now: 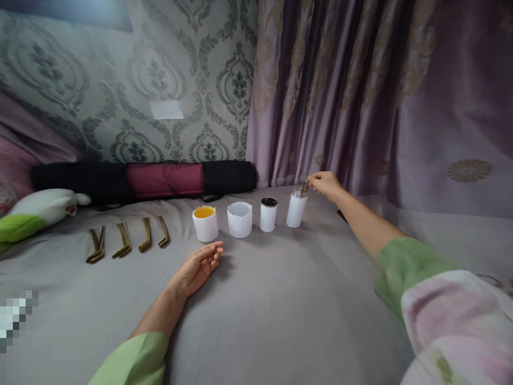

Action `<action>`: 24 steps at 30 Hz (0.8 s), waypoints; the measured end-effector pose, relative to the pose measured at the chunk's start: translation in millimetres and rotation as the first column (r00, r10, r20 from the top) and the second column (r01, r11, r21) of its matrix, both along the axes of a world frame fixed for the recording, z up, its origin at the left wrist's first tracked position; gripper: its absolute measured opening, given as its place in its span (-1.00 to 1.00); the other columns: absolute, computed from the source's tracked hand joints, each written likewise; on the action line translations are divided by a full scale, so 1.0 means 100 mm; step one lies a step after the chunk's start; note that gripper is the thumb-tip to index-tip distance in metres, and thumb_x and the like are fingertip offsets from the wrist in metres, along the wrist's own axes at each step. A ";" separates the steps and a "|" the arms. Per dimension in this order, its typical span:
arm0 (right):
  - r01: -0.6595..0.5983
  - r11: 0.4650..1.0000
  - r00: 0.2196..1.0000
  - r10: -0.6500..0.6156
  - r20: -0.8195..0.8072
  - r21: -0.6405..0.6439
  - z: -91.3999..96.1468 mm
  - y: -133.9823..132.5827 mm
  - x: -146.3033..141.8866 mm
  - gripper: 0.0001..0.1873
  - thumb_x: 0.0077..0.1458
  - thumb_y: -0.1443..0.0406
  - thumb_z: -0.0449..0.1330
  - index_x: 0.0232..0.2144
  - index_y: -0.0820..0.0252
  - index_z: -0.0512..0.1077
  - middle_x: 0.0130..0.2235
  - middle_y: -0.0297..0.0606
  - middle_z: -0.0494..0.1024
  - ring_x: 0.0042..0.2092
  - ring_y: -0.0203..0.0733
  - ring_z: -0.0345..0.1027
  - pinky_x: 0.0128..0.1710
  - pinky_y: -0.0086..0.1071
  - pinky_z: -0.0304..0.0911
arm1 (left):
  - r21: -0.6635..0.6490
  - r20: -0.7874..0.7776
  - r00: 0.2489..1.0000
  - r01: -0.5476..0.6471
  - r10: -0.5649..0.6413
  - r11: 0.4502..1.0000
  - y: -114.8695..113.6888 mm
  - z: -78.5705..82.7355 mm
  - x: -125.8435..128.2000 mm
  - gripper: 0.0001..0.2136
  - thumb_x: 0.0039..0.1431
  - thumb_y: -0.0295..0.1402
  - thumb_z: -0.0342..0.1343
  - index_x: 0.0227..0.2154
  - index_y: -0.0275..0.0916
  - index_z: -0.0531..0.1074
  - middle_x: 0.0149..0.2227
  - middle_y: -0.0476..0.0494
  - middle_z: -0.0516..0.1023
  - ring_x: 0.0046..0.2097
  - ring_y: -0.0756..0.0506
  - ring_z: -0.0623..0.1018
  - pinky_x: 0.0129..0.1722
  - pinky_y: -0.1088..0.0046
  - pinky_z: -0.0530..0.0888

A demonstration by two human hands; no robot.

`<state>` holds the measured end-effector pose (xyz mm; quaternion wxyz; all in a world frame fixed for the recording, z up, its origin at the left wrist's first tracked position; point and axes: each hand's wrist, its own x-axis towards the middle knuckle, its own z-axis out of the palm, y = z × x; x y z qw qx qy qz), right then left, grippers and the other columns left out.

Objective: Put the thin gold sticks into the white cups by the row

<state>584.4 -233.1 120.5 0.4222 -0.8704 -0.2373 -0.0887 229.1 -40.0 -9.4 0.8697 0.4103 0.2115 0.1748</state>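
My right hand point(325, 183) pinches thin brown-gold bent straws point(305, 188) at the mouth of a tall white-wrapped jar point(296, 211); their lower ends are inside it. How many straws the fingers hold is unclear. Resting on the grey sheet, my left hand point(200, 266) is empty, its fingers loosely curled and apart. Just beyond it stands a white-wrapped cup with a yellow inside point(206, 229). A wide white-wrapped cup point(240, 223) and a narrower one with a dark inside point(268, 218) complete the row. Small groups of bent straws point(122, 240) lie on the left.
The grey bedsheet point(272, 321) covers the surface. A black and maroon rolled bag point(164, 179) lies along the patterned wall. Purple curtains point(332, 96) hang behind the tall jar. A white and green plush toy point(40, 211) lies at the left edge.
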 end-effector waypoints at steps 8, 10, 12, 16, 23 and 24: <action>0.013 1.000 0.999 -0.013 -0.053 0.009 -0.03 0.02 -0.07 -0.81 -0.04 0.26 0.15 -0.40 0.26 0.51 -0.51 -0.26 0.49 -0.58 -0.42 0.26 -0.64 -0.58 0.11 | -0.004 0.014 1.000 0.011 -0.011 1.000 0.01 -0.02 0.00 -0.82 0.08 -0.58 0.04 -0.25 -0.44 0.44 -0.38 -0.20 0.49 -0.45 0.08 0.45 -0.50 0.64 0.44; 0.023 1.000 0.996 -0.021 -0.082 0.018 -0.03 0.03 -0.08 -0.81 -0.05 0.27 0.16 -0.41 0.26 0.50 -0.53 -0.27 0.47 -0.58 -0.42 0.25 -0.66 -0.60 0.09 | -0.009 0.014 1.000 0.013 -0.013 1.000 0.01 -0.02 0.00 -0.82 0.08 -0.58 0.04 -0.25 -0.43 0.44 -0.38 -0.20 0.49 -0.45 0.07 0.45 -0.49 0.64 0.44; 0.034 0.999 0.994 -0.030 -0.108 0.031 -0.02 0.04 -0.09 -0.82 -0.07 0.27 0.18 -0.41 0.27 0.50 -0.55 -0.28 0.46 -0.59 -0.43 0.25 -0.67 -0.61 0.06 | -0.018 0.016 1.000 0.015 -0.015 1.000 0.02 -0.02 0.00 -0.83 0.08 -0.58 0.04 -0.25 -0.43 0.44 -0.39 -0.19 0.49 -0.45 0.07 0.46 -0.49 0.64 0.44; 0.058 0.998 0.988 -0.052 -0.145 0.033 -0.02 0.06 -0.10 -0.84 -0.10 0.28 0.20 -0.45 0.28 0.49 -0.56 -0.28 0.46 -0.60 -0.44 0.23 -0.69 -0.62 0.04 | -0.019 0.028 0.999 0.023 -0.022 1.000 0.02 -0.03 0.01 -0.82 0.08 -0.58 0.04 -0.25 -0.43 0.44 -0.38 -0.20 0.49 -0.45 0.07 0.45 -0.51 0.64 0.44; 0.108 0.994 0.983 -0.105 -0.150 0.016 -0.01 0.10 -0.08 -0.84 -0.12 0.28 0.21 -0.49 0.32 0.47 -0.59 -0.25 0.43 -0.62 -0.42 0.21 -0.72 -0.60 0.03 | -0.011 0.008 1.000 0.013 -0.013 1.000 0.01 -0.02 0.01 -0.83 0.08 -0.58 0.03 -0.25 -0.43 0.44 -0.38 -0.20 0.49 -0.44 0.07 0.46 -0.49 0.63 0.45; 0.118 0.993 0.983 -0.114 -0.147 0.016 0.00 0.11 -0.08 -0.84 -0.12 0.28 0.21 -0.50 0.32 0.47 -0.59 -0.24 0.43 -0.62 -0.41 0.21 -0.73 -0.59 0.02 | -0.011 0.009 1.000 0.014 -0.014 1.000 0.01 -0.01 0.00 -0.83 0.08 -0.58 0.03 -0.25 -0.43 0.44 -0.38 -0.20 0.49 -0.44 0.07 0.46 -0.49 0.63 0.45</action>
